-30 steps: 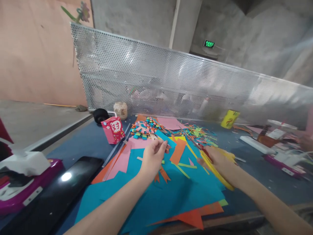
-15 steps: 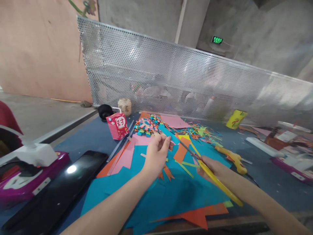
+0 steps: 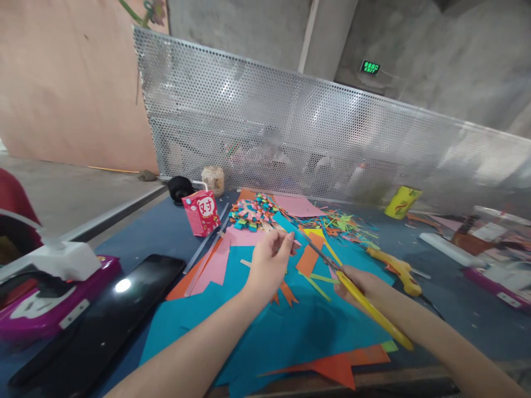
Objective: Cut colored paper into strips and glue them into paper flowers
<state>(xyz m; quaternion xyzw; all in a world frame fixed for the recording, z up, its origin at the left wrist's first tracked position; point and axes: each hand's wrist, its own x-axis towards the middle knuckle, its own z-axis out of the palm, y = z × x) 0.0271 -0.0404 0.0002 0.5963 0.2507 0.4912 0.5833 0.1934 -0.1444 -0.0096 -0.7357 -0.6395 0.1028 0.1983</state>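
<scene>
Head view: my left hand (image 3: pixel 269 264) pinches a small paper bit (image 3: pixel 291 245) above the teal sheet (image 3: pixel 265 326). Right hand (image 3: pixel 365 284) is clamped on yellow scissors (image 3: pixel 357 296), tips near that bit. Pink carton (image 3: pixel 202 211) sits far left.

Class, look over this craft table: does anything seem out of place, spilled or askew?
Yes: paper scraps lie strewn past the blue sheet, and an orange piece juts over the table edge. The right hand holds scissors.

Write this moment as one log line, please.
left hand: pinching small paper strip | right hand: holding yellow scissors, blades at strip | under: blue paper
</scene>
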